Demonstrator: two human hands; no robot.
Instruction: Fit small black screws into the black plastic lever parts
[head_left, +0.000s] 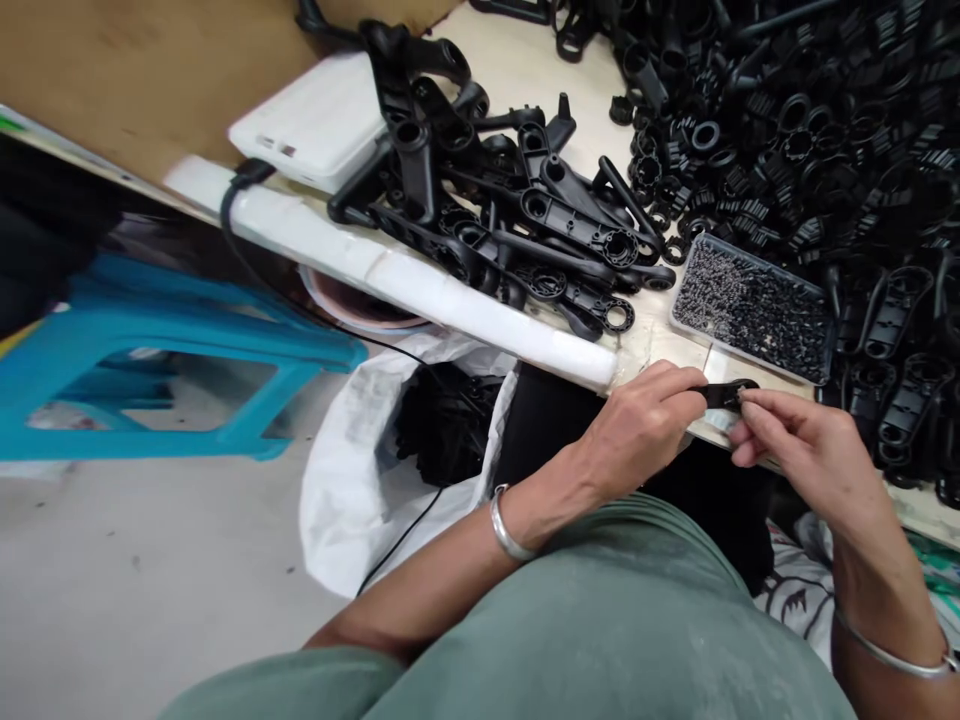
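A small black plastic part (724, 395) is held between both hands just at the table's front edge. My left hand (646, 425) grips its left end with closed fingers. My right hand (795, 440) pinches its right end with thumb and forefinger. Both wrists wear silver bangles. Right behind the hands sits a clear tray (750, 305) filled with small black screws.
A heap of long black plastic arms (517, 215) lies mid-table, and a big pile of black rings and parts (810, 120) fills the right. A white box (315, 120) sits at the left. Below are a white sack (390, 470) with black parts and a blue stool (165, 350).
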